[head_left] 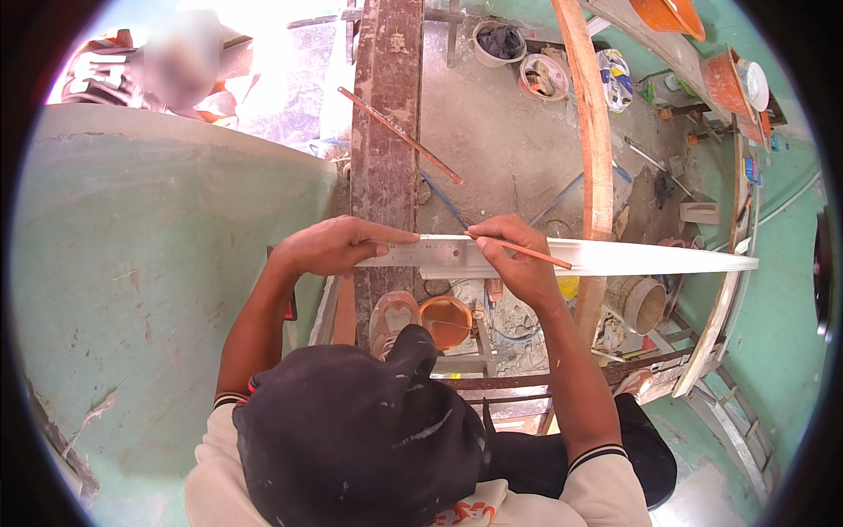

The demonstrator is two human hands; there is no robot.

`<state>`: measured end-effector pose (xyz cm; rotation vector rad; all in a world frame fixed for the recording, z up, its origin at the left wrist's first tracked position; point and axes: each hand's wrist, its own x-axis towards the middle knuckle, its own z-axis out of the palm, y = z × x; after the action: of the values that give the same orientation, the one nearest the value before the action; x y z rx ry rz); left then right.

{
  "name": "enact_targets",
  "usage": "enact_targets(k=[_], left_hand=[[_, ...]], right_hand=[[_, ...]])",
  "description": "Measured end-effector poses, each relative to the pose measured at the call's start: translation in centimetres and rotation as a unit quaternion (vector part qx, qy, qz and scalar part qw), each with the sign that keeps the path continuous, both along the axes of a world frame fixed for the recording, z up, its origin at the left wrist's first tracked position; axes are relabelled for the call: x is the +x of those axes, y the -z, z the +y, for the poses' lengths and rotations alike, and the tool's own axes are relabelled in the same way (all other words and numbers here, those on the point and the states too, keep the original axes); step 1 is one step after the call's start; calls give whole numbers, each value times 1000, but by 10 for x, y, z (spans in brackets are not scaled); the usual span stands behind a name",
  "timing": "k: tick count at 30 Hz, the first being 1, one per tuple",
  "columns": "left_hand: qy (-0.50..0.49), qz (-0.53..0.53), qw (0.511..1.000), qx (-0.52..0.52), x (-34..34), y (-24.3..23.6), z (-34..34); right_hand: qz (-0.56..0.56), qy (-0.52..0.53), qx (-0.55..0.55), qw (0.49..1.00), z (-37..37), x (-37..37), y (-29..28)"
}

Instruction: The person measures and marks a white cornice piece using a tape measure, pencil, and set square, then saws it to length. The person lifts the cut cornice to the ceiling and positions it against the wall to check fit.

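A long white moulding strip [659, 256] lies crosswise in front of me, its left part over a brown-stained plank. My left hand [329, 246] grips the left end of a steel ruler [452, 254], index finger stretched along its upper edge. The ruler lies flat against the strip. In my right hand [522, 263] is a thin reddish-brown pencil [549, 258], held between thumb and fingers. Its upper-left end is by the strip's top edge, just past the ruler's right end; the other end slants down to the right. My right fingers also rest at the strip.
The wide plank [386, 176] runs away from me, with a thin stick [402, 136] across it. A wooden beam [593, 132] stands to the right. Below are an orange bucket [446, 322] and white buckets [499, 44]. Another person [140, 70] is at the far left.
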<state>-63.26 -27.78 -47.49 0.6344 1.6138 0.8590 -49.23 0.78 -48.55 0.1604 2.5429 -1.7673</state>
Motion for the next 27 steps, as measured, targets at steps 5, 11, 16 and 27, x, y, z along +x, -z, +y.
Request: enact_targets(k=[5,11,16,27], left_hand=[[0,-7,1000,-8,0,-2,1],[-3,-11,1000,-19,1,-2,1],[1,13,1000,17,2,6,-1],[-3,-12,999,-34,1,0,2]], right_hand=[[-61,44,-58,995,-3,1,-1],[-58,19,-9,998,5,3,3],[-50,12,7,999,4,2,2],[-31,1,31,999,3,1,3]])
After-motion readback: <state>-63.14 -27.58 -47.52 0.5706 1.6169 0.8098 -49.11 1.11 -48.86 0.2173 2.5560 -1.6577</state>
